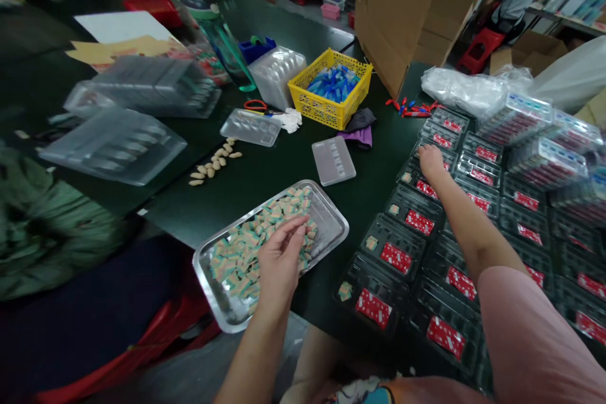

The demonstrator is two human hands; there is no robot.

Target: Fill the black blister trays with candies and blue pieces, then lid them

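Head view has your left hand (279,259) over the shiny metal tray (331,230), thumb and fingers drawn nearly together above small cream-and-teal striped pieces (243,246); you cannot tell whether a piece sits between the fingertips. The pieces lie heaped under the hand and toward its 10 o'clock, while the tray's bare end is at 1 o'clock.

At 2 o'clock, your right hand (430,163) reaches down to the rows of clear plastic compartment trays (386,227), fingers curled down; whether it grips anything is hidden. Red cards with white dots (396,257) lie in them, and the nearest column has pieces at its left ends. You seem to be at the placing step, one hand at the supply and one at a compartment. Judging by the pieces' size, a move there calls for a light pinch and a lift over the raised metal rim, then a careful release.

Farther out on the dark green desk (374,183), a flat translucent plastic cover (334,161) lies at 1 o'clock, with a yellow openwork basket (315,104) of blue items behind it. Tan peanut-shaped pieces (211,167) lie at 10 o'clock. Your right forearm (473,227) spans the compartment trays and could brush their edges.
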